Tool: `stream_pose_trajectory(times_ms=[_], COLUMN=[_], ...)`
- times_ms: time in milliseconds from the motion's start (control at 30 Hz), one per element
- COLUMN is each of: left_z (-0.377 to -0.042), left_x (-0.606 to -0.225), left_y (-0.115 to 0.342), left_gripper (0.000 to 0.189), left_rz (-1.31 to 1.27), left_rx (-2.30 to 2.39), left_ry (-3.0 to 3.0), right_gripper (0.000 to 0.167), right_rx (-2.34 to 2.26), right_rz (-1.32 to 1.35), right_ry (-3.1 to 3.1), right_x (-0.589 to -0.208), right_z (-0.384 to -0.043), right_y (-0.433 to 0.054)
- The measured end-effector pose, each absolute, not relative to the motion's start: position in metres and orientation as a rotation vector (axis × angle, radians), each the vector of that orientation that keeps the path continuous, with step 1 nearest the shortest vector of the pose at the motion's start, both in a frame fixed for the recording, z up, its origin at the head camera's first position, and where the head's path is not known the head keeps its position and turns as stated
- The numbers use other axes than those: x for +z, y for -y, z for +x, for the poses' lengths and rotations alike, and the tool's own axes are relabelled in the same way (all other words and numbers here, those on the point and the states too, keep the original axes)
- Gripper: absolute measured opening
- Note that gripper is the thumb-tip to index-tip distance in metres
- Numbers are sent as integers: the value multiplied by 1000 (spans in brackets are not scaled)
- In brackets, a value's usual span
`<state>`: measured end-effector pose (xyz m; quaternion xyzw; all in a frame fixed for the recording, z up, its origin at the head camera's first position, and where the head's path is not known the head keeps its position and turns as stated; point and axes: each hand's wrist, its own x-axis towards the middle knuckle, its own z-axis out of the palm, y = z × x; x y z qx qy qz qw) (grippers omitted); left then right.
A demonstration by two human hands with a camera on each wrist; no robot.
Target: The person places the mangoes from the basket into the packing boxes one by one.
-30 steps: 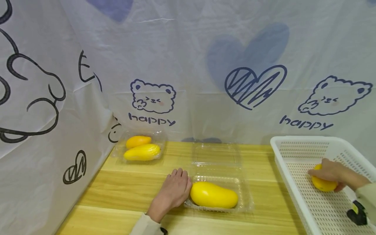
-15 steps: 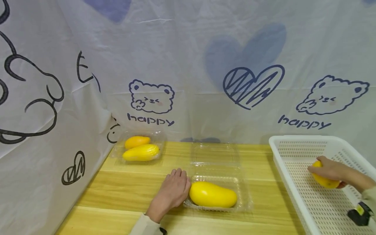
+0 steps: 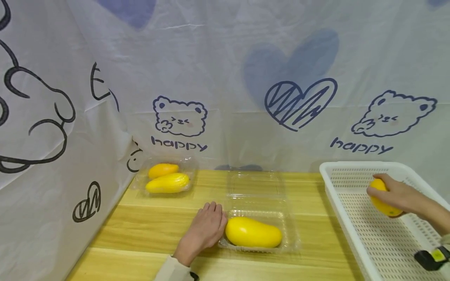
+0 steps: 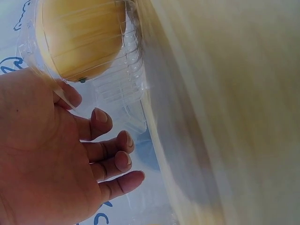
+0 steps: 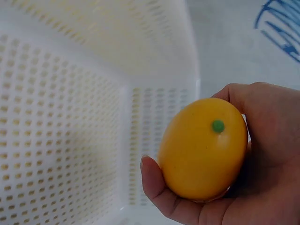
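My right hand (image 3: pixel 400 195) grips a yellow-orange mango (image 3: pixel 383 201) over the white basket, its fingers curled round the fruit. A green stem dot shows on the mango's (image 5: pixel 204 150) near end in the right wrist view. My left hand (image 3: pixel 206 226) rests at the left edge of an open clear plastic clamshell box (image 3: pixel 290 234). In the left wrist view its thumb touches the box's rim and its fingers (image 4: pixel 117 149) are loosely bent with nothing between them. One large yellow mango (image 3: pixel 253 233) lies in that box.
A perforated white plastic basket (image 3: pixel 342 226) stands at the right of the wooden table (image 3: pixel 140 234). At the back left, another clear box (image 3: pixel 192 168) holds two yellow mangoes (image 3: pixel 168 183). A printed white cloth (image 3: pixel 228 78) hangs behind and to the left.
My right hand has lifted the mango up from the basket's floor. My left hand stays at the box's edge. The head view has shifted slightly.
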<state>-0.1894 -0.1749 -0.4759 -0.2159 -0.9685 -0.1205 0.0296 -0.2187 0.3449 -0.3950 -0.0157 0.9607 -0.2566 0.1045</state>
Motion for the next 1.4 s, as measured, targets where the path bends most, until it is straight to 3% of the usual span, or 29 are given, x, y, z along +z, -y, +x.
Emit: stream_pose_trajectory(times_ms=[567,967,1400], left_z=[-189,-190,-191], left_x=[-475,-476,-478], left_y=[176,177,176], left_gripper=[26,30,30], left_rz=[-664,-650,-656], left_rx=[-359,-363,-317], left_ry=[2993,3040,3013], right_gripper=[78,68,77], right_rx=[-837,-999,-1197], right_rz=[-38,17,205], right_ry=[-2963,-3026,-3110], right_x=[-372,-367,-363], right_z=[-203,-187,-171], right_y=[-327,-309,-312])
